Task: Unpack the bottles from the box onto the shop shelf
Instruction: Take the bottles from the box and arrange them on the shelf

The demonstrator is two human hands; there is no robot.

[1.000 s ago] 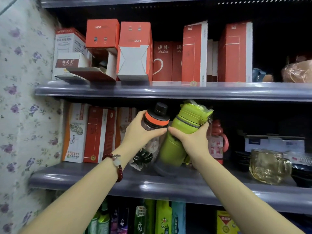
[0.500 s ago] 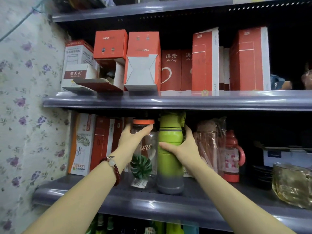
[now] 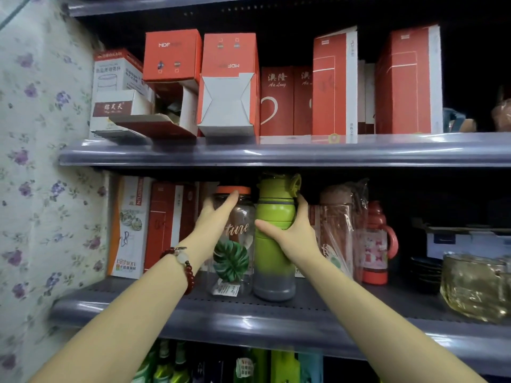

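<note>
Two bottles stand upright side by side on the middle grey shelf (image 3: 193, 313). The clear bottle (image 3: 235, 261) has an orange cap and a green leaf print. My left hand (image 3: 213, 225) is wrapped around its left side near the top. The green bottle (image 3: 272, 244) with a grey base stands right of it, touching it. My right hand (image 3: 293, 233) grips its middle from the right. The box the bottles came from is out of view.
Red and white cartons (image 3: 154, 225) fill the shelf left of the bottles. A plastic-wrapped bottle (image 3: 343, 225), a red flask (image 3: 377, 244) and a glass mug (image 3: 475, 286) stand to the right. The upper shelf (image 3: 276, 153) hangs just above the bottle tops.
Both bottles went from tilted to upright on the shelf. Since half a second ago they have barely shifted, and both hands keep their hold.
</note>
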